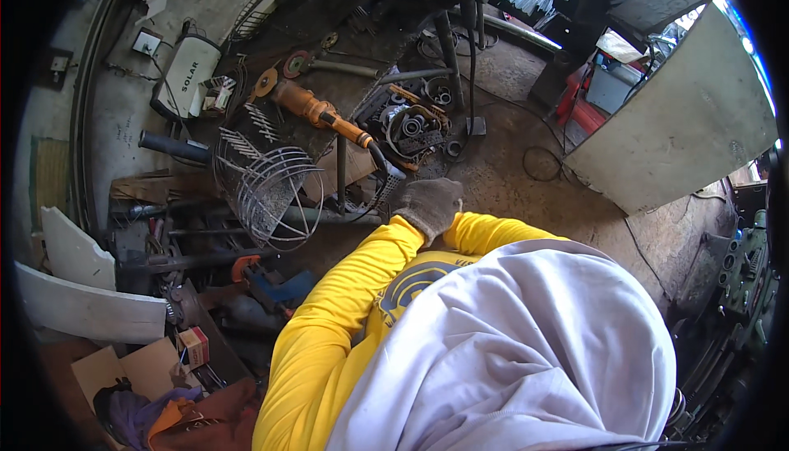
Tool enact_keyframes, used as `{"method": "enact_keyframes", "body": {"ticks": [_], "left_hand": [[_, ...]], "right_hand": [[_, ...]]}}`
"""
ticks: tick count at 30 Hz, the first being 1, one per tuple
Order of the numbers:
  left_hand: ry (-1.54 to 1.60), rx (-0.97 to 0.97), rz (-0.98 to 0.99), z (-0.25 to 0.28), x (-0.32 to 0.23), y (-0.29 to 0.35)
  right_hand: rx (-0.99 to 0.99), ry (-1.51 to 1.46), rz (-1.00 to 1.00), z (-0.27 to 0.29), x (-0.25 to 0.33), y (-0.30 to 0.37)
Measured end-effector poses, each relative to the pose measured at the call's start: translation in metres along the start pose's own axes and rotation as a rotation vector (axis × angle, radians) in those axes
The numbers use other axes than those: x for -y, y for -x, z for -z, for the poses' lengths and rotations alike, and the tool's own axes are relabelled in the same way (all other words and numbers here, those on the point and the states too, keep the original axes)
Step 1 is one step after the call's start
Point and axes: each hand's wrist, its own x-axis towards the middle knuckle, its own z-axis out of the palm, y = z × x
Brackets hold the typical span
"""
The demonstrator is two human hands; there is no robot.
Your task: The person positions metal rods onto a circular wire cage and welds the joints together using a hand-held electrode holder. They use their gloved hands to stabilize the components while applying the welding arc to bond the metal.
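Observation:
My left hand [429, 207], in a grey-brown work glove, is in front of my chest with its fingers curled inward. Its sleeve is yellow. My right forearm [497, 233], also in a yellow sleeve, comes in from the right and meets the left hand at the cuff. The right hand is hidden behind the left glove, so its fingers do not show. What lies between the hands, if anything, cannot be made out. Nearest beyond them, an orange angle grinder [316, 110] with a cord lies on a dark metal bench [333, 81], apart from both hands.
A wire fan guard [275, 192] leans at the bench's near edge. Behind my hands, a pile of metal parts [411, 126] sits in a round container. A large pale panel [682, 122] stands right. Cables cross the floor. At lower left are a cardboard box [127, 369] and cloths.

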Motion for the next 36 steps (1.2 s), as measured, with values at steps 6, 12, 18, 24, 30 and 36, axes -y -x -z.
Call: {"method": "enact_keyframes", "body": {"ticks": [6,12,18,24,30,36], "left_hand": [[-0.355,0.040,0.278,-0.020,-0.003,0.017],[0.136,0.171,0.260,-0.020,-0.022,0.010],[0.152,0.194,0.326,-0.017,-0.024,0.002],[0.145,0.203,0.268,-0.014,-0.003,0.003],[0.147,0.064,0.089,-0.013,0.000,-0.004],[-0.311,0.093,0.048,0.015,-0.023,-0.020]], "right_hand": [[-0.213,0.134,0.039,-0.017,-0.055,-0.012],[0.043,0.166,-0.214,0.014,-0.049,0.020],[-0.011,-0.100,-0.070,0.028,-0.004,0.039],[0.073,-0.437,0.006,0.022,0.044,0.019],[0.022,-0.870,-0.178,0.056,0.025,0.035],[-0.154,-1.266,-0.334,0.092,0.001,0.051]]}}
